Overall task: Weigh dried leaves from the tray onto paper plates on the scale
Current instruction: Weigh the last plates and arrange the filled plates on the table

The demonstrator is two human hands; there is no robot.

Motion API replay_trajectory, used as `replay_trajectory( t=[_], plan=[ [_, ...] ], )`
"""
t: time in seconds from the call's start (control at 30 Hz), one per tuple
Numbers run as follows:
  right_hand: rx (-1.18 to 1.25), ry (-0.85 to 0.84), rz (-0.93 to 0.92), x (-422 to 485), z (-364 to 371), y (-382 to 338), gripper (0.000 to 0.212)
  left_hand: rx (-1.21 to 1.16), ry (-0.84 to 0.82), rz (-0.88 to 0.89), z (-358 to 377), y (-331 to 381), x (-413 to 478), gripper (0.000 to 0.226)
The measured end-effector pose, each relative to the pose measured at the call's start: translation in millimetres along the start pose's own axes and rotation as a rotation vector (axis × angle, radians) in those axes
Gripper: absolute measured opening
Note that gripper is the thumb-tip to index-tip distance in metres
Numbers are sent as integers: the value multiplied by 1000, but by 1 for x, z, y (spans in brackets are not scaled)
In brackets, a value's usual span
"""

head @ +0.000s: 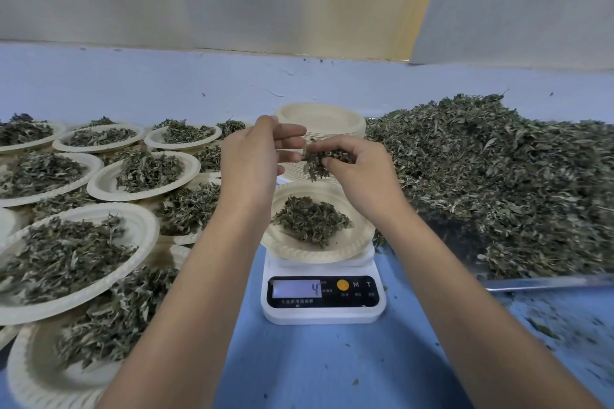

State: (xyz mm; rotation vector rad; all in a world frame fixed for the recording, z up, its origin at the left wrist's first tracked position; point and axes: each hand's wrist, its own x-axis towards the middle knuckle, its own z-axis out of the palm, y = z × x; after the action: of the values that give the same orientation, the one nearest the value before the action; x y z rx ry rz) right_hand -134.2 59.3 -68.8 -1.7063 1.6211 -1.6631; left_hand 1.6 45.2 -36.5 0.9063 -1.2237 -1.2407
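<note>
A white digital scale (pixel 324 299) stands on the blue table, its display showing 4. On it sits a paper plate (pixel 352 242) with a small heap of dried leaves (pixel 312 221). Above the plate my right hand (pixel 362 173) pinches a clump of dried leaves (pixel 315 159). My left hand (pixel 255 159) hovers beside it, fingers relaxed and touching the clump's edge. A metal tray (pixel 545 282) at the right carries a large pile of dried leaves (pixel 498 176).
A stack of empty paper plates (pixel 322 119) stands behind the scale. Several filled paper plates (pixel 79 242) overlap on the left side of the table. Loose leaf bits lie on the blue surface (pixel 332 365) near the tray.
</note>
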Motion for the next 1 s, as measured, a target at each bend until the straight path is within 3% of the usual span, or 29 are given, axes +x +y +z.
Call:
replay_trajectory(
  t=[0.3, 0.6, 1.0],
  plan=[
    [-88, -19, 25, -4, 0, -3, 34, 3, -3, -4, -1, -1, 0, 38],
    [54, -103, 68, -4, -2, -8, 35, -5, 4, -5, -3, -3, 2, 39],
    [133, -93, 122, -6, -2, -10, 33, -9, 16, -13, -5, -4, 5, 39]
  ],
)
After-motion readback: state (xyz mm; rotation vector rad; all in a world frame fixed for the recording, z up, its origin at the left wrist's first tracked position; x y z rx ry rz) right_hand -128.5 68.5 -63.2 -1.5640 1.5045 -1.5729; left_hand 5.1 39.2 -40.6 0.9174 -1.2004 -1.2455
